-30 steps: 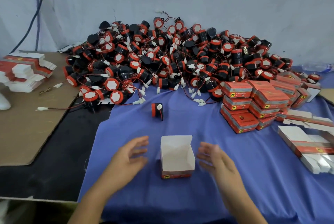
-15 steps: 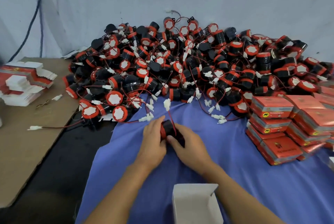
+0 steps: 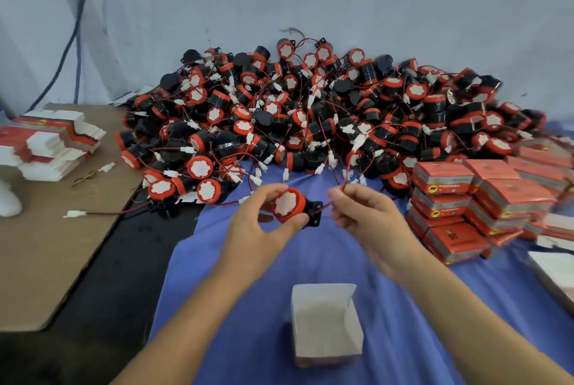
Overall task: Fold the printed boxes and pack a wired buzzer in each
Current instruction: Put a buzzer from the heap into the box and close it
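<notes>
My left hand (image 3: 253,223) grips a red and black buzzer (image 3: 290,206) between thumb and fingers, its white face turned toward me, lifted above the blue cloth (image 3: 403,307). My right hand (image 3: 362,213) pinches that buzzer's thin red wire (image 3: 344,181), which runs up to a white connector. An open folded box (image 3: 326,322), white inside with a red printed base, stands on the cloth near me, below both hands. A big heap of wired buzzers (image 3: 310,117) lies behind the hands against the wall.
Stacks of closed red boxes (image 3: 466,207) sit at the right. Flat unfolded box blanks (image 3: 46,145) lie on brown cardboard (image 3: 46,245) at the left, more blanks at the right edge (image 3: 553,269). A loose wire with connector (image 3: 74,213) lies on the cardboard.
Both hands left the open box, reached forward to a lone buzzer on the cloth and lifted it. My right hand has drawn its wire out to the right.
</notes>
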A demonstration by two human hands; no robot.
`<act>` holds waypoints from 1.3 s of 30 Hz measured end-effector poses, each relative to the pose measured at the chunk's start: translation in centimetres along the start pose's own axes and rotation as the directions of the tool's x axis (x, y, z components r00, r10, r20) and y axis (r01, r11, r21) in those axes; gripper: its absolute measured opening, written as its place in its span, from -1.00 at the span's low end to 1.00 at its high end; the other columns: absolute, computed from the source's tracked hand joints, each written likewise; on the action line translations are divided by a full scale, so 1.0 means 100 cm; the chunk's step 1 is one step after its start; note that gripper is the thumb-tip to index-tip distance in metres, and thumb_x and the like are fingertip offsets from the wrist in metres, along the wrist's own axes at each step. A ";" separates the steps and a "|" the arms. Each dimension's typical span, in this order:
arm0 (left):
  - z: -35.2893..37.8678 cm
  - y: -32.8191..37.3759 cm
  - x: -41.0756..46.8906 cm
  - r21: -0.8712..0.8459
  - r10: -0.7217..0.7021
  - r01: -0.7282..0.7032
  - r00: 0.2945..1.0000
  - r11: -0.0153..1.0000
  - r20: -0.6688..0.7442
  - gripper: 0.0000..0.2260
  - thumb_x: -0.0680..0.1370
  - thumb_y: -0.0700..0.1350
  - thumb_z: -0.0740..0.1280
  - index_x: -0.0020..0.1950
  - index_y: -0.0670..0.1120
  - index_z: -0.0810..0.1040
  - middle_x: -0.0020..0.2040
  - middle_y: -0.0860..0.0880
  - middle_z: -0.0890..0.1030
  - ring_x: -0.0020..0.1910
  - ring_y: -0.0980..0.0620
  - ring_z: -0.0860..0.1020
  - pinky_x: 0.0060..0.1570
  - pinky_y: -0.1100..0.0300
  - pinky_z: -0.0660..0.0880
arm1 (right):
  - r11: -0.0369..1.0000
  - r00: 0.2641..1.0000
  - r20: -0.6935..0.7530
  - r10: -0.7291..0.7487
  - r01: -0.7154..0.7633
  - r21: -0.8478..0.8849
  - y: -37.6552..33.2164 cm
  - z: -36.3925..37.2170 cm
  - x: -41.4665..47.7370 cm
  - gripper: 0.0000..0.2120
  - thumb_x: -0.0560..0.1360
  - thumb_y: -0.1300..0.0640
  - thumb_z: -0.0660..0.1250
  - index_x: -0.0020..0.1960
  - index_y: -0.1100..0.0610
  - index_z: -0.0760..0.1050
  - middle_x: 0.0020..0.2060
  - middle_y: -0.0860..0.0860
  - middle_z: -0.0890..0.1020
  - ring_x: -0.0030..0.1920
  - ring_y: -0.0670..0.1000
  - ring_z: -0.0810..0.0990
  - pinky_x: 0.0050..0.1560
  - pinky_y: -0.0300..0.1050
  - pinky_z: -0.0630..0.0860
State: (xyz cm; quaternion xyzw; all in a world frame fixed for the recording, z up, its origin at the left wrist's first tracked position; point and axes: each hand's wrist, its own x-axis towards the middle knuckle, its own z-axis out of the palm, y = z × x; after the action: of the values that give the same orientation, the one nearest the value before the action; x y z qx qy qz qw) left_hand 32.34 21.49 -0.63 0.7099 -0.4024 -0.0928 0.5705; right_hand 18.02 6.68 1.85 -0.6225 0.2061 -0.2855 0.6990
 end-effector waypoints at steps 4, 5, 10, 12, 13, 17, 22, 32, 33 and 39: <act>-0.016 0.060 -0.047 0.037 0.073 -0.076 0.995 0.996 0.065 -0.57 0.38 0.13 0.59 0.19 0.25 0.53 0.14 0.28 0.59 0.16 0.23 0.55 0.08 0.37 0.46 | 0.997 0.998 0.005 -0.065 0.065 0.030 -0.053 -0.008 -0.059 -0.94 0.56 0.28 0.39 -0.05 0.15 0.56 -0.27 0.04 0.61 -0.25 -0.01 0.65 -0.19 -0.23 0.60; -0.017 0.071 -0.062 0.066 0.104 -0.108 0.993 0.992 0.061 -0.55 0.35 0.18 0.56 0.18 0.24 0.52 0.13 0.28 0.58 0.16 0.21 0.54 0.06 0.40 0.44 | 0.994 0.996 -0.024 -0.091 0.089 -0.065 -0.061 -0.009 -0.072 -0.91 0.58 0.27 0.39 -0.09 0.15 0.55 -0.28 0.04 0.61 -0.26 0.00 0.66 -0.20 -0.22 0.60; -0.004 0.077 -0.127 0.259 0.235 -0.228 0.972 0.939 0.001 -0.57 0.34 0.19 0.55 0.14 0.20 0.51 0.06 0.23 0.55 0.09 0.16 0.49 0.07 0.31 0.39 | 0.841 0.978 -0.045 -0.202 0.150 -0.521 -0.062 -0.002 -0.126 -0.83 0.58 0.27 0.39 -0.18 0.13 0.57 -0.33 -0.01 0.65 -0.31 0.01 0.69 -0.24 -0.17 0.63; 0.005 0.070 -0.136 0.330 0.302 -0.279 0.953 0.902 -0.018 -0.64 0.36 0.21 0.47 0.09 0.17 0.53 -0.01 0.21 0.57 0.01 0.10 0.49 0.04 0.21 0.39 | 0.680 0.959 -0.013 -0.284 0.192 -0.708 -0.050 0.005 -0.134 -0.83 0.58 0.24 0.39 -0.18 0.08 0.54 -0.35 -0.07 0.64 -0.32 0.01 0.65 -0.23 -0.11 0.61; 0.009 0.066 -0.139 0.380 0.330 -0.301 0.944 0.875 -0.012 -0.65 0.36 0.22 0.44 0.08 0.15 0.55 -0.03 0.20 0.58 -0.02 0.06 0.50 0.02 0.16 0.40 | 0.601 0.950 0.007 -0.312 0.203 -0.773 -0.043 0.007 -0.138 -0.85 0.57 0.21 0.38 -0.18 0.11 0.54 -0.35 -0.06 0.63 -0.31 0.03 0.64 -0.23 -0.07 0.60; 0.021 0.038 -0.142 0.600 0.393 -0.362 0.916 0.714 0.084 -0.60 0.37 0.24 0.48 0.09 0.05 0.64 -0.02 0.14 0.62 -0.04 -0.04 0.53 -0.11 0.02 0.46 | 0.482 0.954 0.108 -0.280 0.237 -0.843 -0.022 0.017 -0.145 -0.82 0.59 0.08 0.31 -0.20 0.02 0.48 -0.33 -0.16 0.65 -0.29 0.02 0.62 -0.19 0.06 0.59; 0.030 0.018 -0.148 0.738 0.422 -0.400 0.890 0.543 0.171 -0.54 0.51 0.33 0.19 0.05 0.04 0.68 -0.10 0.11 0.61 -0.15 -0.05 0.51 -0.20 0.03 0.45 | 0.254 0.970 0.164 -0.178 0.206 -0.945 -0.003 0.019 -0.143 -0.75 0.63 0.00 0.25 -0.20 0.02 0.37 -0.30 -0.09 0.46 -0.25 0.06 0.47 -0.28 -0.02 0.41; 0.045 0.013 -0.161 0.867 0.376 -0.306 0.914 0.393 0.152 -0.80 0.49 0.06 0.42 0.00 -0.03 0.66 -0.11 -0.04 0.58 -0.20 -0.09 0.51 -0.23 0.01 0.44 | 0.219 0.994 0.102 -0.048 0.110 -0.970 -0.012 0.044 -0.130 -0.85 0.51 0.22 0.20 -0.21 0.12 0.27 -0.38 0.00 0.41 -0.40 0.05 0.33 -0.46 -0.08 0.16; 0.047 0.012 -0.162 0.858 0.367 -0.298 0.920 0.418 0.141 -0.81 0.44 0.02 0.50 -0.02 -0.03 0.66 -0.11 -0.05 0.58 -0.19 -0.10 0.51 -0.23 0.00 0.45 | 0.171 0.993 0.114 -0.034 0.118 -0.978 -0.012 0.049 -0.129 -0.87 0.49 0.25 0.19 -0.18 0.12 0.26 -0.37 0.00 0.39 -0.40 0.05 0.32 -0.46 -0.08 0.14; 0.049 0.009 -0.165 0.831 0.305 -0.255 0.946 0.495 0.110 -0.67 0.21 -0.23 0.60 -0.07 -0.09 0.66 -0.09 -0.10 0.57 -0.19 -0.13 0.50 -0.29 0.01 0.44 | 0.199 0.989 0.139 0.043 0.128 -0.972 -0.001 0.071 -0.120 -0.91 0.54 0.28 0.19 -0.05 0.21 0.47 -0.25 0.07 0.47 -0.23 0.09 0.38 -0.45 -0.12 0.19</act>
State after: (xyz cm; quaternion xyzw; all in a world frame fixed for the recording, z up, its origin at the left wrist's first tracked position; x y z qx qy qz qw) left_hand 18.18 29.03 -6.84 0.8221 -0.4922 0.2219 0.1808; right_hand 13.51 19.89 2.12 -0.9471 0.2750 -0.0669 0.1516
